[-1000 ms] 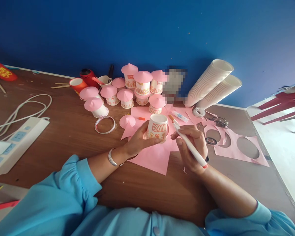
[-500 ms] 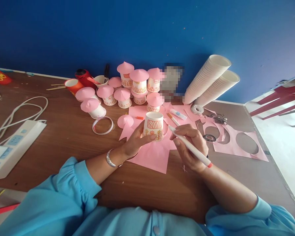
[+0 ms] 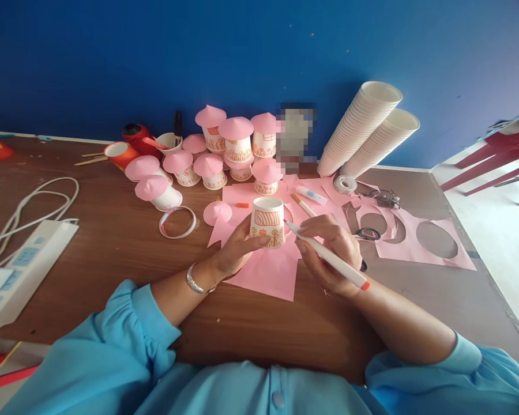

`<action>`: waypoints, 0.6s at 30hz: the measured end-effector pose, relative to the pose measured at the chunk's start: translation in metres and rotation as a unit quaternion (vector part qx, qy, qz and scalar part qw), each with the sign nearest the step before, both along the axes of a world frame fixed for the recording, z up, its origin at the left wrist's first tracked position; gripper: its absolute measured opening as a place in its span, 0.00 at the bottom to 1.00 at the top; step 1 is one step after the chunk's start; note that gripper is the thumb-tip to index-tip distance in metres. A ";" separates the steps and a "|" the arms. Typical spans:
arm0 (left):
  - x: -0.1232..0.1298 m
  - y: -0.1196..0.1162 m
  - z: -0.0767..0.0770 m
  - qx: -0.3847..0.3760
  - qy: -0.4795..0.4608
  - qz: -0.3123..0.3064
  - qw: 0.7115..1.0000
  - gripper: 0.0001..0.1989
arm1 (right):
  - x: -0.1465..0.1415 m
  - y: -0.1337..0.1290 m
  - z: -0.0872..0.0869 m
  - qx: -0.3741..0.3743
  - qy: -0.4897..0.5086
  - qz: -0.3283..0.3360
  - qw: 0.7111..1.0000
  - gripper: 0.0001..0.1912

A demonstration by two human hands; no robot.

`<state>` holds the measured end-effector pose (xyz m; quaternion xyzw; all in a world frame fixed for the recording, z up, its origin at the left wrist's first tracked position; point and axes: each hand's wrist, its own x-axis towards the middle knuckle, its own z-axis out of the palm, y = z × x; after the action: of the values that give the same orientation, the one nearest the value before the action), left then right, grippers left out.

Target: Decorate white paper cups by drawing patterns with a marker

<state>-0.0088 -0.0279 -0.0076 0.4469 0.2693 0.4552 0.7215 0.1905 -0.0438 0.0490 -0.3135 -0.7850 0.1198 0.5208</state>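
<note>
My left hand [image 3: 239, 248] is wrapped round a white paper cup [image 3: 267, 222], which stands upside down with an orange striped window and flowers drawn on it. In my right hand [image 3: 328, 248] is a white marker [image 3: 335, 260] with a red end; its tip is close to the cup's right side, and I cannot tell if it touches. Under the cup lie pink paper sheets [image 3: 270, 276]. An orange cap [image 3: 242, 205] and a pink paper cone [image 3: 217, 213] lie just left of the cup. Behind it are several decorated cups with pink cone roofs [image 3: 236, 129].
Tall stacks of white cups [image 3: 360, 128] lean at the back right. Nearby are a tape roll [image 3: 345, 184], a glue stick [image 3: 311, 195] and cut pink paper [image 3: 415, 236]. A paper ring [image 3: 177, 222] and a power strip [image 3: 30, 274] are on the left.
The marker tip has moved left, closer to the cup, with my right hand. My left hand still holds the cup. The whole view has shifted slightly.
</note>
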 end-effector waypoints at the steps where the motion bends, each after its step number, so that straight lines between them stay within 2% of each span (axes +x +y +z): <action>1: 0.000 0.000 -0.001 -0.002 0.003 0.002 1.000 0.16 | 0.000 0.001 0.000 0.009 -0.006 0.001 1.000 0.11; 5: -0.001 -0.001 -0.004 -0.009 0.008 0.008 1.000 0.16 | 0.000 0.003 -0.001 0.039 -0.017 0.004 0.999 0.13; 9: -0.001 -0.001 -0.005 -0.016 0.005 0.016 1.000 0.19 | 0.000 0.004 -0.002 0.034 -0.014 0.013 0.999 0.14; 13: 0.001 -0.002 0.000 -0.025 0.021 0.033 0.999 0.22 | 0.001 0.004 -0.004 0.028 -0.011 0.039 0.999 0.14; 18: 0.003 -0.002 0.006 -0.027 0.037 0.041 0.998 0.20 | 0.000 0.003 -0.003 0.078 -0.061 0.015 0.995 0.14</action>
<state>-0.0057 -0.0298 -0.0016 0.4320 0.3262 0.4603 0.7036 0.1902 -0.0413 0.0463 -0.2668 -0.8268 0.0463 0.4930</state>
